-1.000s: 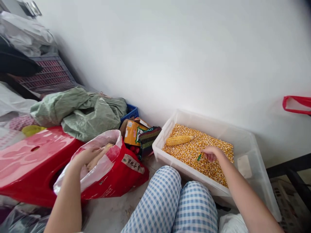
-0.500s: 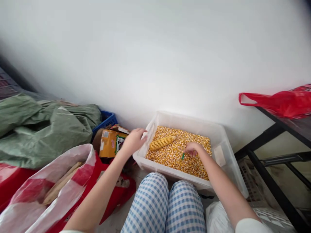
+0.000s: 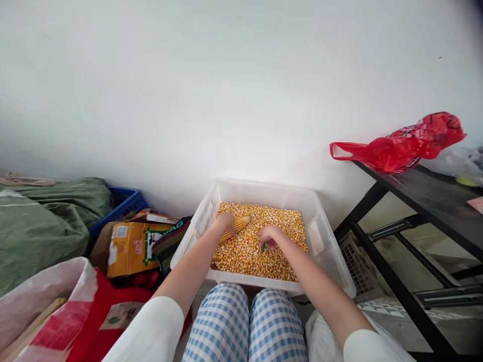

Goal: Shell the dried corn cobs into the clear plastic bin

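Note:
A clear plastic bin [image 3: 264,190] stands against the wall, its floor covered by loose yellow and whitish corn kernels [image 3: 245,264]. On the kernels at the left side lies a corn cob [image 3: 240,224], full of kernels, its pale tip pointing right. My left hand [image 3: 225,222] is closed around the cob's left part, and its fingers are partly hidden. Over the middle of the kernels my right hand [image 3: 269,234] is closed on a small green tool [image 3: 263,248]. Only a short green piece of that tool shows below the fingers.
To the left are an orange cardboard box [image 3: 130,249], a blue crate [image 3: 130,201], green cloth [image 3: 49,216] and a red-and-white sack [image 3: 81,296]. A black-framed table [image 3: 433,196] at right carries a red plastic bag [image 3: 407,146]. My knees touch or nearly touch the bin's front.
My left hand has gone from above the bin's left rim down onto the cob and closed on it. The right hand still holds the green tool. The view has turned right.

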Tool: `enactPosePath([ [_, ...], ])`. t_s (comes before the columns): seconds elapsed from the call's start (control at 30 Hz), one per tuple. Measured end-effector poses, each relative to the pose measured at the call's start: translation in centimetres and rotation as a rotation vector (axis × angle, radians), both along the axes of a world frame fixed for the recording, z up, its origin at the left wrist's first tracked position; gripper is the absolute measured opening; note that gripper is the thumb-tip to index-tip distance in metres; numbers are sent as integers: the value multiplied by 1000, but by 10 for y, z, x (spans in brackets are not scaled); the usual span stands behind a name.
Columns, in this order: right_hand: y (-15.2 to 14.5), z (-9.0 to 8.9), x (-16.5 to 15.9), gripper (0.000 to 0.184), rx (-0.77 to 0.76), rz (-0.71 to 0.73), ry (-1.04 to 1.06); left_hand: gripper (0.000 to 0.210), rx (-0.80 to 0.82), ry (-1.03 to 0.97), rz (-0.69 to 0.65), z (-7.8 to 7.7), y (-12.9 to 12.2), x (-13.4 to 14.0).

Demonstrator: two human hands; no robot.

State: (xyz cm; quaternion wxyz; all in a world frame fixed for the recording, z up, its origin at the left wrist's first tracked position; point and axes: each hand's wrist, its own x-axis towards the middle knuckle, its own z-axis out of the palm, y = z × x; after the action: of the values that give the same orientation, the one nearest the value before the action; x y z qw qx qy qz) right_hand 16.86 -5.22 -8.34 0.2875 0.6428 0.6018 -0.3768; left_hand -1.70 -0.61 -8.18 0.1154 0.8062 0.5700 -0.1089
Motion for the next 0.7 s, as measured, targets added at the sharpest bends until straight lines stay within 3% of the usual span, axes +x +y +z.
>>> enactPosePath([
  [0.1,1,1,-3,23,20,11,-48,64,-1,-51,-14,-5,4,-8],
  [0.2,-2,-1,-12,23,96,24,-85,54,-17,-263,64,3,8,-14],
  [0.33,-8,-2,-17,21,196,52,-94,50,-264,-977,125,37,4,-3],
  [0.47,-12,0,-12,17,276,81,-64,46,-461,-1652,180,78,0,37],
  [0.6,-14,-2,-12,16,303,69,-47,46,-703,-2079,339,104,3,73],
  [0.7,-12,-4,-11,13,240,44,-32,49,-849,-2221,503,102,2,78],
])
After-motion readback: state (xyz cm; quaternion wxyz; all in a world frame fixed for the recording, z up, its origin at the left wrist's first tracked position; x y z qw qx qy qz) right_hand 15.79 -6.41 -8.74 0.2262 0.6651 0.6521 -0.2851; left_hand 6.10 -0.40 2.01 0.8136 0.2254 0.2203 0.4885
